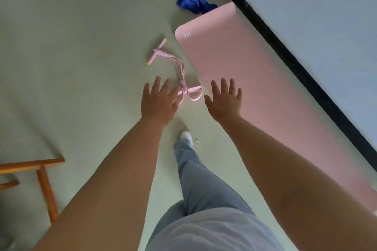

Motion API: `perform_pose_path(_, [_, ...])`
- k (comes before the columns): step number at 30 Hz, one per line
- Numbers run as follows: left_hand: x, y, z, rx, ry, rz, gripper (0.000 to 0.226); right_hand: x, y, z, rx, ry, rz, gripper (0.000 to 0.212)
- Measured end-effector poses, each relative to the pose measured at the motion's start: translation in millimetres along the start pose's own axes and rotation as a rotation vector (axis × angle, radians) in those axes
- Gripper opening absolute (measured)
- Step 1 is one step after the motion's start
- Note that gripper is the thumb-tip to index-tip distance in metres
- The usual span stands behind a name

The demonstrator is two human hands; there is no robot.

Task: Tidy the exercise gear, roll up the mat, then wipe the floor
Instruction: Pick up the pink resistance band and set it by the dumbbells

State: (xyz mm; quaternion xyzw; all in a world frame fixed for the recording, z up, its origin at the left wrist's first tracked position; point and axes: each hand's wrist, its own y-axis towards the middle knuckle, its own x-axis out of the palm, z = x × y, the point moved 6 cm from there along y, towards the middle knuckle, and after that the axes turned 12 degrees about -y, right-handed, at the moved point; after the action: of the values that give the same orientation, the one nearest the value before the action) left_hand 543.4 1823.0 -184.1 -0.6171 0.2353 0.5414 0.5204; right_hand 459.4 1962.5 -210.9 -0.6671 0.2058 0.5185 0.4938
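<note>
Head view showed a pink exercise mat (255,87) lying flat and fully unrolled on the pale floor (81,47), its long side running along the black baseboard (285,51) of the grey wall (326,16), with a small white logo near its rounded far corner. Just beside the mat's other long edge lay a pink pedal resistance band (173,71): one T-shaped handle with yellow end caps lay farther out on the floor, the tubes curved back, and the foot-loop end lay close to the mat's edge. A crumpled blue cloth (194,3) sat on the floor at the mat's far short end, appearing to touch its corner. The left hand (159,102) hung over the band's near end with fingers straight and spread, holding nothing; whether it touched the band could not be told. The right hand (224,102) was likewise spread and empty, held above the mat's edge, apart from the left. Below them one leg in grey trousers (195,179) stepped forward with a white shoe (186,135). Part of a brown wooden stool (43,179) stood at the lower left.
</note>
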Motion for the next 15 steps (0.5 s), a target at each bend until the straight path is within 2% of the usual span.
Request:
perform_pose_path(8, [-80.2,175.7,-79.2,0.155,0.075,-0.052,0.053,-75.9,148.2,-77.3,0.1,0.076,-0.061,0.057])
perform_pose_path(15, [-109.1,325.3,-141.3,0.433,0.207,-0.161,0.053,-82.2,256.9,-114.1,0.42,0.205,-0.148,0.057])
